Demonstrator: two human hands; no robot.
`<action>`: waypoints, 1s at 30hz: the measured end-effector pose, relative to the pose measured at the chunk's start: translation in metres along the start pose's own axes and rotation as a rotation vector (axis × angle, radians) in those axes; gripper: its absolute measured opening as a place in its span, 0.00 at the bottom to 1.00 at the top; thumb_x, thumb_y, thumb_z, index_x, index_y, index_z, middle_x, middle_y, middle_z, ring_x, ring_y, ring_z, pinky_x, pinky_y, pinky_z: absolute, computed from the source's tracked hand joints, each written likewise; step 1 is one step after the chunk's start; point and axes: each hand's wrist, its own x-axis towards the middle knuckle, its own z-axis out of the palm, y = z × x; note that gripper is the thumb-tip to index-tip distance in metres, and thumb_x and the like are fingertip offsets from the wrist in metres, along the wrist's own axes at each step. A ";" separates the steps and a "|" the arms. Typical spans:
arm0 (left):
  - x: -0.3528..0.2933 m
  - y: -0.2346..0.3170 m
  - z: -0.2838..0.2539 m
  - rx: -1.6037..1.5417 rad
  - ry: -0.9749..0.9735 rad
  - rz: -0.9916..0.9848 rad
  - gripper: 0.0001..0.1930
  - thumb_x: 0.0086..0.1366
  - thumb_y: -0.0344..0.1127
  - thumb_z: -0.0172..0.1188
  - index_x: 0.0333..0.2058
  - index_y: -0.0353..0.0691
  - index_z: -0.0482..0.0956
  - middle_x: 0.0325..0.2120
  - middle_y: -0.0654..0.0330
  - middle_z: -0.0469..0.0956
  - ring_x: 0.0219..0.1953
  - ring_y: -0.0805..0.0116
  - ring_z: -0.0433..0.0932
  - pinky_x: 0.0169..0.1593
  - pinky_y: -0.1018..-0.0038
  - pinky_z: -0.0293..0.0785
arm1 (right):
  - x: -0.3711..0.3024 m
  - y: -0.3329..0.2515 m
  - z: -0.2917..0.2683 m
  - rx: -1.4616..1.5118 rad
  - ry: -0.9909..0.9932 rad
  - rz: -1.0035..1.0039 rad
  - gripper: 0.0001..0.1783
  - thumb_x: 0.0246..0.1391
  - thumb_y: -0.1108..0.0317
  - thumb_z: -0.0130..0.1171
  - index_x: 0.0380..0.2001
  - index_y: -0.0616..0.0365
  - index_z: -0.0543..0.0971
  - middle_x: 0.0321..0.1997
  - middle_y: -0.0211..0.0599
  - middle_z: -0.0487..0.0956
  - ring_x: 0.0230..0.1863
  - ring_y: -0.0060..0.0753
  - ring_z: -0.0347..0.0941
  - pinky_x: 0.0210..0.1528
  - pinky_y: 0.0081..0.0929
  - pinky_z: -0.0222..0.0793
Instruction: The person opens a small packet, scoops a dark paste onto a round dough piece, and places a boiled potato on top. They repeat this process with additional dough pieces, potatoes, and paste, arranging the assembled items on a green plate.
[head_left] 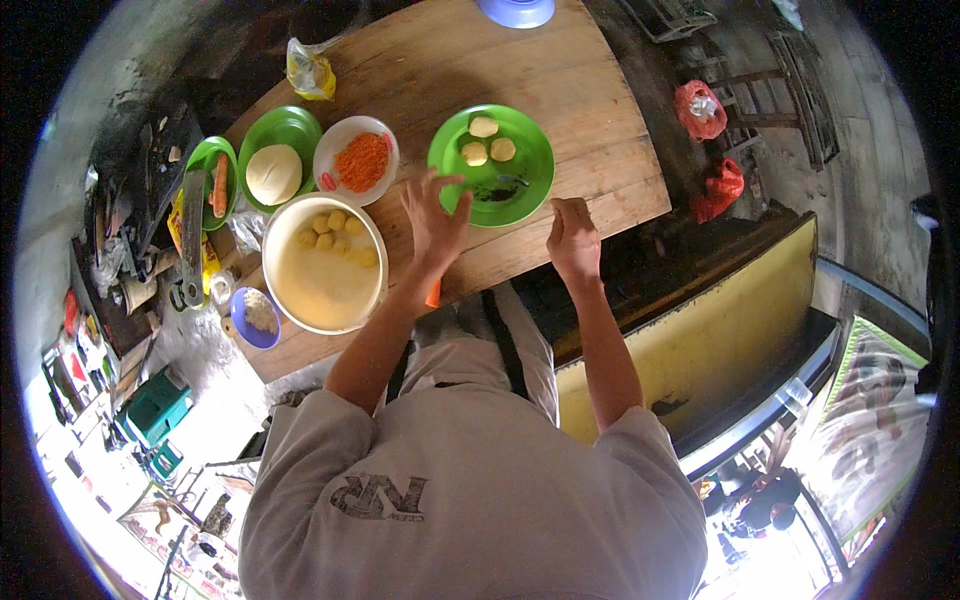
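On the wooden table a green plate (540, 185) holds three pale yellow dough pieces (474, 154). A small heap of dark bits (497, 192) lies on its near side, with a little dark utensil-like piece I cannot make out. At the plate's left rim is my left hand (437, 225), fingers apart and slightly curled, holding nothing visible. Just off its lower right rim, my right hand (574, 242) is closed, thumb and fingers pressed together; what they hold, if anything, is hidden.
Left of my hands are a white tub (325, 290) with yellow balls, a purple bowl (255, 335) with pale crumbs, a white bowl (327, 150) with orange shreds, a green plate (305, 125) bearing dough, and a carrot (219, 190) on another green plate. The table edge runs below my hands.
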 end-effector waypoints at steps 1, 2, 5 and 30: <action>-0.018 0.004 -0.006 -0.015 -0.011 -0.019 0.16 0.62 0.35 0.70 0.48 0.43 0.82 0.56 0.48 0.70 0.63 0.47 0.65 0.69 0.48 0.57 | 0.001 0.001 0.000 -0.037 0.002 0.009 0.15 0.57 0.79 0.57 0.47 0.54 0.78 0.42 0.43 0.78 0.40 0.54 0.80 0.41 0.48 0.80; -0.032 0.008 -0.010 -0.042 -0.020 -0.038 0.16 0.62 0.32 0.70 0.48 0.42 0.81 0.55 0.48 0.71 0.62 0.48 0.67 0.68 0.49 0.59 | 0.002 0.002 -0.001 -0.076 0.005 0.018 0.15 0.57 0.79 0.57 0.47 0.54 0.79 0.42 0.43 0.78 0.41 0.54 0.80 0.42 0.47 0.80; -0.057 0.015 -0.023 -0.218 -0.023 -0.037 0.17 0.62 0.33 0.69 0.49 0.42 0.80 0.54 0.49 0.74 0.55 0.49 0.74 0.60 0.55 0.70 | 0.004 0.003 -0.008 -0.090 -0.062 -0.057 0.15 0.57 0.79 0.57 0.46 0.54 0.79 0.43 0.43 0.79 0.42 0.53 0.80 0.43 0.46 0.80; -0.029 -0.044 0.048 -0.841 -0.240 -0.858 0.16 0.74 0.32 0.59 0.47 0.43 0.58 0.30 0.54 0.77 0.23 0.68 0.77 0.24 0.70 0.76 | 0.053 -0.028 -0.024 -0.257 -0.260 -0.203 0.15 0.54 0.81 0.57 0.45 0.57 0.80 0.43 0.46 0.78 0.43 0.56 0.80 0.42 0.49 0.81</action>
